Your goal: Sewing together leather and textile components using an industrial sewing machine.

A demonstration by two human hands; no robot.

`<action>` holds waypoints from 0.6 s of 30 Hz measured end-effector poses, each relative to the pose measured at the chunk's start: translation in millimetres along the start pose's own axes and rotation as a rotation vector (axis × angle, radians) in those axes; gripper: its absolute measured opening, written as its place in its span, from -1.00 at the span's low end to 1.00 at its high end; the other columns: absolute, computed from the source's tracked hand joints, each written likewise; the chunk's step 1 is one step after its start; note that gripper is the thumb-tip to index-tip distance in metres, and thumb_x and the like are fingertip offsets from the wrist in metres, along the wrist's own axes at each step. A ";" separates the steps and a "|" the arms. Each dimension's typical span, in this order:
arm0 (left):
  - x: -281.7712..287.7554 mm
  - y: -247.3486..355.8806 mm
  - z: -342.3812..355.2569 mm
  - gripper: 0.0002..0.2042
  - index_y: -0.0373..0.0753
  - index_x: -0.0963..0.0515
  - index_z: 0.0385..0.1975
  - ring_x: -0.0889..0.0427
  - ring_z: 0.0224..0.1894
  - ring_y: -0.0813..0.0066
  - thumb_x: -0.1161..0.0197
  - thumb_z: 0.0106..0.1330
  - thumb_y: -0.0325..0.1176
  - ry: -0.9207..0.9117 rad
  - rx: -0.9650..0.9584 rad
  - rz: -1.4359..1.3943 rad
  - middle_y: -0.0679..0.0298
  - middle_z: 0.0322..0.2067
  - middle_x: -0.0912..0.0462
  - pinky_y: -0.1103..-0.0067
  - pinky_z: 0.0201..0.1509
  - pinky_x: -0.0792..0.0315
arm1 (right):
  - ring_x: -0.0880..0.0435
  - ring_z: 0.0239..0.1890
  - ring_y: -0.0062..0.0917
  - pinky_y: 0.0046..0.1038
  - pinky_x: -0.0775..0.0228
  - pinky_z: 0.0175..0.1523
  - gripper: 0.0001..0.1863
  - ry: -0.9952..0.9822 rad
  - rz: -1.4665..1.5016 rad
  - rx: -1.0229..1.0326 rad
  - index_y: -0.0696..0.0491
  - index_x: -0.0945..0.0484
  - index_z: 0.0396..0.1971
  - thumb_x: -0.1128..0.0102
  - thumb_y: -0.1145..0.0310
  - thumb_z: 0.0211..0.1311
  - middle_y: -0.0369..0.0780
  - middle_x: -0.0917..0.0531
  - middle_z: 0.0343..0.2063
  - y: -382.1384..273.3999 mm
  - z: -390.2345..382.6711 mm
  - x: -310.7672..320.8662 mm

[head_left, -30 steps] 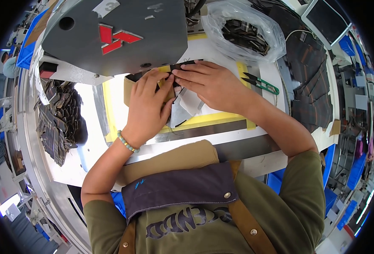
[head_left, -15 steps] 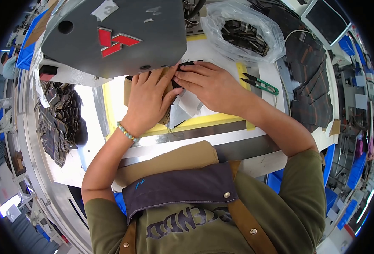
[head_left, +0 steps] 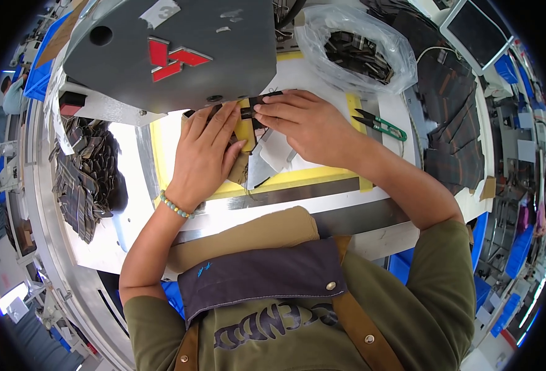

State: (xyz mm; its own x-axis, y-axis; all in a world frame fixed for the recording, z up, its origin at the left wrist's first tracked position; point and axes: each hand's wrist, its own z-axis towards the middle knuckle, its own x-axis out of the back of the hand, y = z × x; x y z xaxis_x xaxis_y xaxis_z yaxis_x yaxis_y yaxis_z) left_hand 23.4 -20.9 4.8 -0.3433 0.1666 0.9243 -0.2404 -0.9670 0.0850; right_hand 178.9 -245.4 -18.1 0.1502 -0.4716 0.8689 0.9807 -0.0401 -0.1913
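Below the grey machine head [head_left: 223, 74], a dark fabric strip [head_left: 246, 113] lies across the white work surface. My left hand [head_left: 202, 164] rests flat over its left part, fingers stretched toward the machine and slightly spread. On the strip's right end press the fingertips of my right hand [head_left: 313, 130], its fingers extended and the palm low. Between the two hands a yellow piece [head_left: 244, 134] shows. A tan piece [head_left: 239, 170] pokes out beside my left thumb. Next to it are a grey flat plate [head_left: 260, 167] and a white piece [head_left: 276, 152]. What lies beneath my fingers is hidden.
Green-handled thread snips [head_left: 384, 125] lie right of my right hand. Behind them stands a clear plastic bag [head_left: 399, 59] of dark fabric pieces. Plaid pieces [head_left: 87, 179] are piled at the left, and dark plaid fabric [head_left: 452, 136] covers the right side. A screen [head_left: 478, 31] stands far right.
My left hand has slid left and slightly toward me, away from my right hand. The yellow piece and more of the dark strip now show between them. My right hand has barely moved.
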 end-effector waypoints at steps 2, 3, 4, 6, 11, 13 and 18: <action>-2.1 -3.2 -1.9 -0.44 -0.35 -0.59 0.36 -0.54 0.32 0.02 -0.43 0.40 -0.25 -0.032 0.033 -0.029 0.12 0.34 -0.64 0.17 0.45 -0.41 | -0.69 0.30 -0.39 -0.25 -0.52 0.47 -0.54 0.000 0.002 0.000 0.10 -0.76 0.18 -0.30 0.47 0.26 -0.28 -0.75 0.19 0.4 -0.8 -0.9; -1.8 -3.8 -2.1 -0.44 -0.35 -0.59 0.36 -0.54 0.32 0.02 -0.43 0.40 -0.25 -0.030 0.032 -0.030 0.12 0.34 -0.64 0.17 0.45 -0.41 | -0.69 0.30 -0.39 -0.26 -0.52 0.46 -0.54 0.002 0.005 0.000 0.10 -0.76 0.18 -0.30 0.47 0.26 -0.28 -0.75 0.19 0.6 -0.9 -1.0; -0.9 -3.7 -2.5 -0.43 -0.35 -0.59 0.37 -0.54 0.33 0.03 -0.43 0.40 -0.23 -0.049 0.021 -0.004 0.12 0.35 -0.63 0.18 0.46 -0.41 | -0.69 0.30 -0.39 -0.26 -0.52 0.46 -0.54 0.001 0.004 -0.001 0.10 -0.76 0.18 -0.30 0.47 0.26 -0.28 -0.75 0.19 0.6 -1.0 -0.7; 0.7 -3.5 -2.4 -0.42 -0.35 -0.58 0.38 -0.54 0.35 0.03 -0.42 0.41 -0.21 -0.067 0.010 0.020 0.12 0.37 -0.63 0.19 0.48 -0.41 | -0.70 0.30 -0.39 -0.26 -0.53 0.46 -0.54 0.002 0.007 0.003 0.10 -0.76 0.18 -0.30 0.47 0.26 -0.27 -0.75 0.19 0.5 -0.9 -0.1; 2.3 -5.7 -1.5 -0.41 -0.36 -0.59 0.37 -0.54 0.41 0.09 -0.41 0.43 -0.14 -0.099 -0.026 0.079 0.14 0.39 -0.62 0.22 0.51 -0.40 | -0.70 0.23 -0.39 -0.29 -0.54 0.39 -0.54 0.076 -0.004 0.036 0.15 -0.76 0.11 -0.36 0.49 0.16 -0.27 -0.76 0.10 1.1 -0.6 -2.1; 1.5 -5.9 -2.6 -0.41 -0.36 -0.59 0.37 -0.54 0.41 0.09 -0.40 0.43 -0.13 -0.095 -0.033 0.089 0.13 0.39 -0.63 0.23 0.51 -0.40 | -0.70 0.24 -0.39 -0.29 -0.53 0.40 -0.53 0.078 -0.007 0.038 0.15 -0.76 0.12 -0.36 0.49 0.15 -0.27 -0.76 0.10 0.9 -0.5 -1.8; 2.7 -8.3 -0.6 -0.37 -0.33 -0.55 0.42 -0.55 0.44 0.03 -0.47 0.36 -0.23 -0.121 -0.022 0.077 0.11 0.43 -0.61 0.21 0.49 -0.44 | -0.68 0.28 -0.36 -0.26 -0.51 0.43 -0.50 0.037 -0.001 0.037 0.15 -0.75 0.14 -0.38 0.47 0.12 -0.25 -0.76 0.15 2.3 -0.8 -0.4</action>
State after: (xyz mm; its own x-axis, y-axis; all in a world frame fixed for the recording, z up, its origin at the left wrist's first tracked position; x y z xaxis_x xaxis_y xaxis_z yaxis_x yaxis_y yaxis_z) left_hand 23.9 -12.3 6.3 -0.2502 0.0663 0.9659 -0.2374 -0.9714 0.0052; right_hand 181.0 -246.0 -19.2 0.1457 -0.5036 0.8516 0.9848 -0.0083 -0.1734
